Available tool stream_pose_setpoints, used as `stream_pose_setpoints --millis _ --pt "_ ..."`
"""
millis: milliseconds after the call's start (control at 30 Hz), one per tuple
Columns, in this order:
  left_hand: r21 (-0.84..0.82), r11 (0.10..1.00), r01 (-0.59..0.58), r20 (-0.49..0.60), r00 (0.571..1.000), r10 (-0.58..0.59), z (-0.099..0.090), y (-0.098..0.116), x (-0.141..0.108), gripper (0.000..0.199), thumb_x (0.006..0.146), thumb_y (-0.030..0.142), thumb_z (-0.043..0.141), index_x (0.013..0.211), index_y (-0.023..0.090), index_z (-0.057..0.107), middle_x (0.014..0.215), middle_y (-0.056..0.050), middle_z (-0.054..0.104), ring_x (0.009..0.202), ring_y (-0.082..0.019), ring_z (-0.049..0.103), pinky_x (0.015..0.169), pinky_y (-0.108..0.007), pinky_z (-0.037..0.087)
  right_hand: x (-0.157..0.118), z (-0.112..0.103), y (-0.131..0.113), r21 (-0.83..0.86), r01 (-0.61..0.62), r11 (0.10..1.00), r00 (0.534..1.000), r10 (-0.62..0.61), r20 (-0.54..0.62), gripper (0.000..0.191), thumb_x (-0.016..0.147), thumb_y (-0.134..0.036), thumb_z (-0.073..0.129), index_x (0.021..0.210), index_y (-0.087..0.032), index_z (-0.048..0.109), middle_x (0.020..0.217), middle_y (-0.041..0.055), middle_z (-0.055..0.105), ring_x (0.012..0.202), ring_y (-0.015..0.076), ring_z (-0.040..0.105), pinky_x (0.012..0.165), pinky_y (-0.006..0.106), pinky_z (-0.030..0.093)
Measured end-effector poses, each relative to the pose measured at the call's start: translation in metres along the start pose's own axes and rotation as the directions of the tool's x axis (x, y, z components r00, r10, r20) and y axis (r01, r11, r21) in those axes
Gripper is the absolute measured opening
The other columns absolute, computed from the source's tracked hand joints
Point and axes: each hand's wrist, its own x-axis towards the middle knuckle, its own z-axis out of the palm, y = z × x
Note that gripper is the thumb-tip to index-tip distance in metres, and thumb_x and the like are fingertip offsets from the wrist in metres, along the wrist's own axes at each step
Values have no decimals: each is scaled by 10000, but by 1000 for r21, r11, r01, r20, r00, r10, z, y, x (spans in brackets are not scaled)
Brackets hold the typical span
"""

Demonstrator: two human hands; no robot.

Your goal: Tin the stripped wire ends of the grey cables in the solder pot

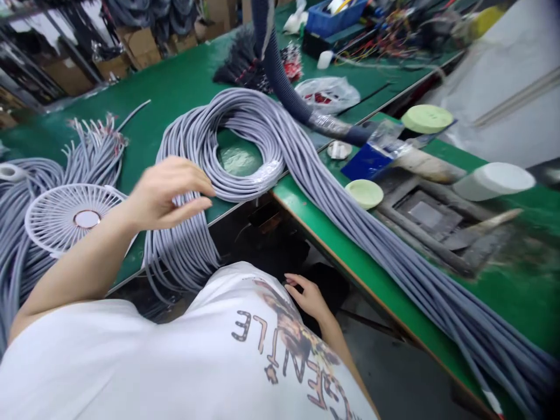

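Observation:
My left hand [172,192] hovers over the left part of a coil of grey cables [245,184], its thumb and fingers apart with nothing between them. Low beside my white shirt, below the table edge, is my right hand [308,296]; its fingers are slightly curled and apart, and nothing shows in them. From the coil a long bundle of grey cables [376,239] runs across the green table to the lower right. More loops hang over the table's front edge under my left hand.
A white round fan grille [65,219] and a cable pile [94,154] lie at left. A dark hose [284,81] comes down behind the coil. At right are a soldering pot [426,216], a white cup [494,181], green lids [426,119] and a blue box [332,20] farther back.

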Motion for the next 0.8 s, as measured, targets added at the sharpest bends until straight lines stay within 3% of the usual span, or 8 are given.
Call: stream_pose_setpoints --millis 133,267,433,800 --pt "15 993 -120 274 955 112 56 -20 -18 277 928 389 466 913 197 665 898 -41 683 911 -180 589 909 -374 381 20 -2 -23 -22 94 995 993 -92 77 327 842 -323 556 1121 -188 656 987 88 685 863 199 644 823 359 529" --pt "57 991 -125 344 934 98 93 -28 -34 323 933 413 442 813 207 660 778 -32 641 860 -194 561 940 -412 323 30 0 -32 -77 123 989 976 -106 192 334 840 -321 563 1127 -179 656 974 90 686 871 207 645 823 360 529" --pt "45 990 -134 335 936 111 98 -29 -37 387 938 432 431 693 193 613 681 -13 579 770 -176 528 909 -399 324 31 2 -27 -104 99 990 969 -72 238 332 839 -332 564 1116 -176 660 962 89 687 855 211 642 823 366 520" --pt "-52 993 -105 380 918 117 83 -28 -37 314 899 361 523 647 186 592 632 -5 565 698 -163 495 836 -371 326 38 3 -25 -131 -3 991 973 33 229 337 831 -302 556 1117 -161 663 969 104 691 867 228 642 822 364 508"
